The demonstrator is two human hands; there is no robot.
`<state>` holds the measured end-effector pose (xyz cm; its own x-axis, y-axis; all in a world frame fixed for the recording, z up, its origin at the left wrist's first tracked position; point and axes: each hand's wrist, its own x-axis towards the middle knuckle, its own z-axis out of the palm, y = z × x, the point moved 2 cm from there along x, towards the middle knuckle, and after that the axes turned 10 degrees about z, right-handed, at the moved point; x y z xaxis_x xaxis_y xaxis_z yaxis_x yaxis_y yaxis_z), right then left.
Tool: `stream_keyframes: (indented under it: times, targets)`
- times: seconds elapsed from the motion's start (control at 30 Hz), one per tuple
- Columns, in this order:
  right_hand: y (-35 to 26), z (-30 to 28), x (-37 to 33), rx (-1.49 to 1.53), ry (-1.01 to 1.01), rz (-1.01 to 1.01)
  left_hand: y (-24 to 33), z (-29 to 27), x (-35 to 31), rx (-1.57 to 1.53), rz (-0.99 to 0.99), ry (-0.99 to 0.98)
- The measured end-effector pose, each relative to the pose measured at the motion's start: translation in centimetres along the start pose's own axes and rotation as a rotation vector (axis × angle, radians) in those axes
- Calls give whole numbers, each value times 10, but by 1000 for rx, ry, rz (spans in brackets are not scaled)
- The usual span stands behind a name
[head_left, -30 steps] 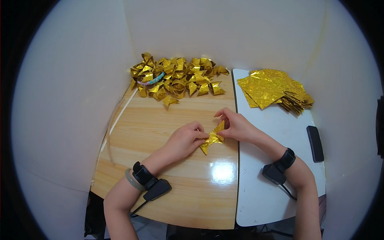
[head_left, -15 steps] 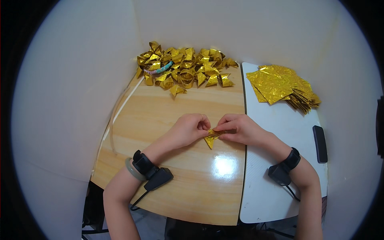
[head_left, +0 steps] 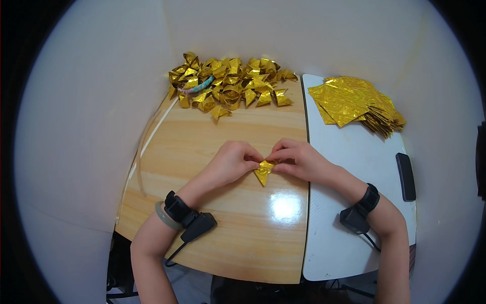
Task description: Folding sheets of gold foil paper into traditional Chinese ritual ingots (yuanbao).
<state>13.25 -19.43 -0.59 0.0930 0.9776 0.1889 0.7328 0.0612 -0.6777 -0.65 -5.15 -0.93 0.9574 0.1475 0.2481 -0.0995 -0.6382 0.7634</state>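
Observation:
A small piece of gold foil paper (head_left: 262, 175), folded to a point toward me, is held just over the wooden tabletop. My left hand (head_left: 235, 161) pinches its left edge between thumb and fingers. On the other side my right hand (head_left: 299, 161) grips the upper right part, thumb below and fingers above. The fingertips of both hands nearly meet and cover the paper's upper corners. At the back left lies a heap of folded gold foil pieces (head_left: 231, 92), several of them curled like little ingots.
A blue and pink band (head_left: 203, 85) lies on the heap. Flat gold foil sheets (head_left: 349, 104) are stacked on the white board (head_left: 329, 223) to the right, near a black oblong device (head_left: 405, 176). Pale walls stand around. Black straps with cabled boxes (head_left: 199, 226) sit on my wrists.
The fingertips have shifted on the folded foil paper, and more of its face shows between them. Both hands still hold it. The whole view has moved slightly.

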Motion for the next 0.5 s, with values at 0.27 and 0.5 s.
stream_keyframes:
  times: [0.27, 0.5]
  targets:
    - [5, 8, -1, -56, 60, 10, 6, 0, 2, 6, -61, 61]
    - [1, 11, -1, -278, 139, -62, 5, 0, -1, 86, 14, 50]
